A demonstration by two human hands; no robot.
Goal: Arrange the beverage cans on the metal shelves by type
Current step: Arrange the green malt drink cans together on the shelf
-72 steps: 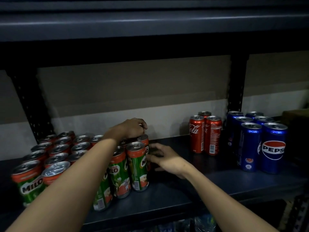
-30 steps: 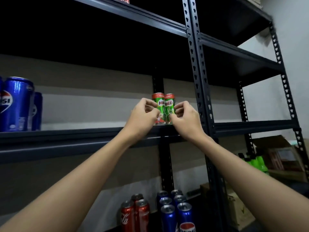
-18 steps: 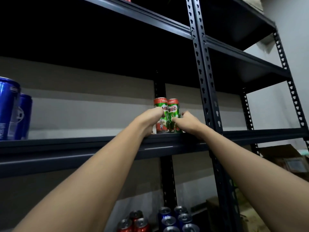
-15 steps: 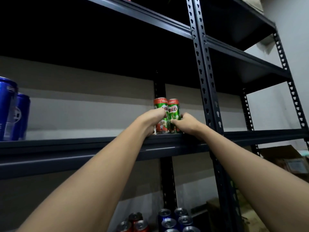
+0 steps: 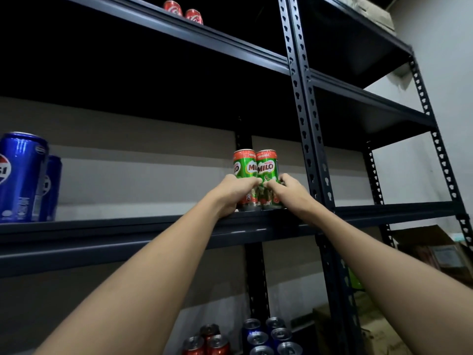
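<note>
Each hand grips one green Milo can low on its body: the left hand (image 5: 234, 192) curls round the left can (image 5: 244, 166), the right hand (image 5: 288, 190) round the right can (image 5: 267, 166). The two cans stand upright and touching, on the middle shelf (image 5: 128, 230) near its front edge, just left of the dark upright post (image 5: 304, 119). Far to the left on the same shelf stand blue Pepsi cans (image 5: 21, 178). Two red cola cans (image 5: 183, 12) sit on the shelf above. On a lower shelf stand more red cans (image 5: 207, 340) beside blue cans (image 5: 268, 335). A cardboard box (image 5: 435, 248) lies at the right.
</note>
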